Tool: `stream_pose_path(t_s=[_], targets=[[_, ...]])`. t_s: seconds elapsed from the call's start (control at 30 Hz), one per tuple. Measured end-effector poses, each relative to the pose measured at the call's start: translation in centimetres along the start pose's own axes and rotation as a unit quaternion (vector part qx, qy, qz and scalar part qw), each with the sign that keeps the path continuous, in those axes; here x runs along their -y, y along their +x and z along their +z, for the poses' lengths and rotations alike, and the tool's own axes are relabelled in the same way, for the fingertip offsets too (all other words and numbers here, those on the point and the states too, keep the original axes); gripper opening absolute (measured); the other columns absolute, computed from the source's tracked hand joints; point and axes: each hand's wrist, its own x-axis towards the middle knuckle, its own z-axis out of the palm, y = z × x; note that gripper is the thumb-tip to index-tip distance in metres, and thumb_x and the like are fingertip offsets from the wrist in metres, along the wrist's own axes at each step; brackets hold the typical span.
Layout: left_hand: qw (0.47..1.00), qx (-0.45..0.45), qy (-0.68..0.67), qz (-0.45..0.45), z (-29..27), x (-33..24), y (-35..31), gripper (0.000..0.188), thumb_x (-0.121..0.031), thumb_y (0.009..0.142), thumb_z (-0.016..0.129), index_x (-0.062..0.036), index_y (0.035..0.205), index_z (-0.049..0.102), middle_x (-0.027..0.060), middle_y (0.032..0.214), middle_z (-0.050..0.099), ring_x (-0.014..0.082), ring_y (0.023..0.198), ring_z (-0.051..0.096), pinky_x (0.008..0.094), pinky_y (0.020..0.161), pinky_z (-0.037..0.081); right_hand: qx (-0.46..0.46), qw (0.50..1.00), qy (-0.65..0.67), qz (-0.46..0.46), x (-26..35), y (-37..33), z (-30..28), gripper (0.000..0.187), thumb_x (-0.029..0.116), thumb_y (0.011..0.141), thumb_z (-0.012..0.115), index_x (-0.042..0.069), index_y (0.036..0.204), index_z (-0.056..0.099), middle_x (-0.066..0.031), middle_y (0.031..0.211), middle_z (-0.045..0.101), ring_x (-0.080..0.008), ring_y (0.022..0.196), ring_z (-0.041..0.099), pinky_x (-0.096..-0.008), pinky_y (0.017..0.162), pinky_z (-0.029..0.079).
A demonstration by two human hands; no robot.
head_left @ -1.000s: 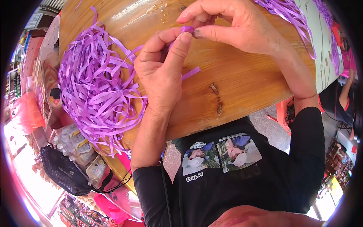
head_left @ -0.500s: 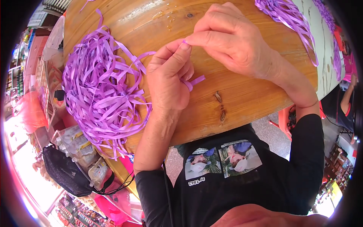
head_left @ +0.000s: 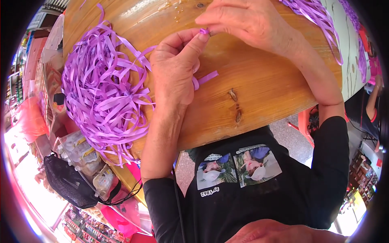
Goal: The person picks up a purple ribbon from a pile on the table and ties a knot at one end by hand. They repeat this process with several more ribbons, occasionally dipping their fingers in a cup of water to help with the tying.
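Observation:
Between thumb and forefinger, my left hand (head_left: 178,60) pinches a purple ribbon (head_left: 204,31), part of which is folded small at the fingertips. The ribbon's loose end sticks out below the palm. My right hand (head_left: 255,26) is right beside it, its thumb and finger reaching to the folded bit; what they grip there is too small to make out. To the left of my left hand lies a big tangled heap of purple ribbons (head_left: 105,89), and one strand runs from it toward that hand.
The hands are over a wooden table (head_left: 227,129) with knots and a few wet drops. More purple ribbons (head_left: 316,20) hang at the far right by a white marbled surface (head_left: 348,69). A black mesh bag (head_left: 69,182) and clear plastic containers (head_left: 83,154) stand at the left edge.
Both hands have shifted slightly up and away. The folded bit of ribbon now stands higher above my left fingertips, and my right hand's fingers have turned and stretched over it.

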Motion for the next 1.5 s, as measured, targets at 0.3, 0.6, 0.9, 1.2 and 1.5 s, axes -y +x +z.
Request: stream_pose_path(t_s=[0.3,0.6,0.9,1.2,1.5], targets=[[0.999,0.006,0.008,0.05,-0.1,0.0,-0.1,0.015,-0.008,0.082,0.069,0.0026,0.09,0.064,-0.0044,0.068,0.054,-0.0001,0.052,0.038,0.0161,0.044,0.025,0.031,0.993,-0.003,0.11,1.4,0.6,-0.7,0.012,0.01,0.074,0.068,0.006,0.084,0.062,-0.0078,0.082,0.056,-0.0262,0.076,0.054,-0.0351,0.066,0.043],[0.99,-0.043,0.041,0.126,0.1,0.5,-0.2,0.012,-0.006,0.084,0.066,0.0019,0.091,0.063,-0.0044,0.073,0.057,0.0011,0.063,0.047,0.0146,0.055,0.037,0.073,0.892,0.211,0.392,3.8,2.8,-2.0,0.012,0.01,0.08,0.066,0.002,0.089,0.064,-0.011,0.082,0.063,-0.025,0.076,0.062,-0.0305,0.067,0.047],[0.986,-0.035,0.047,0.154,0.5,0.6,-0.7,0.011,-0.002,0.084,0.065,0.0022,0.094,0.065,-0.0018,0.081,0.062,0.0024,0.071,0.053,0.0143,0.064,0.042,-0.016,0.899,0.248,0.362,3.7,2.2,-1.2,0.009,0.009,0.08,0.064,0.002,0.086,0.064,-0.0088,0.08,0.064,-0.0192,0.075,0.061,-0.0273,0.065,0.047],[0.999,0.027,-0.028,0.036,-0.3,0.0,-0.1,0.012,-0.003,0.084,0.064,0.0026,0.095,0.063,-0.0047,0.067,0.052,0.0027,0.05,0.035,0.0194,0.045,0.024,-0.06,0.98,0.116,0.149,2.2,0.9,0.3,0.008,0.004,0.077,0.065,0.004,0.085,0.063,-0.0081,0.079,0.061,-0.0224,0.073,0.06,-0.0288,0.063,0.046],[0.991,-0.031,-0.014,0.127,0.9,0.0,-0.7,0.012,-0.001,0.084,0.063,0.0018,0.095,0.063,-0.0028,0.069,0.054,0.0038,0.052,0.037,0.0205,0.047,0.027,0.046,0.716,0.31,0.624,4.7,4.2,-2.3,0.009,0.011,0.081,0.063,0.002,0.084,0.064,-0.0024,0.079,0.064,-0.0084,0.075,0.057,-0.0218,0.067,0.044]])
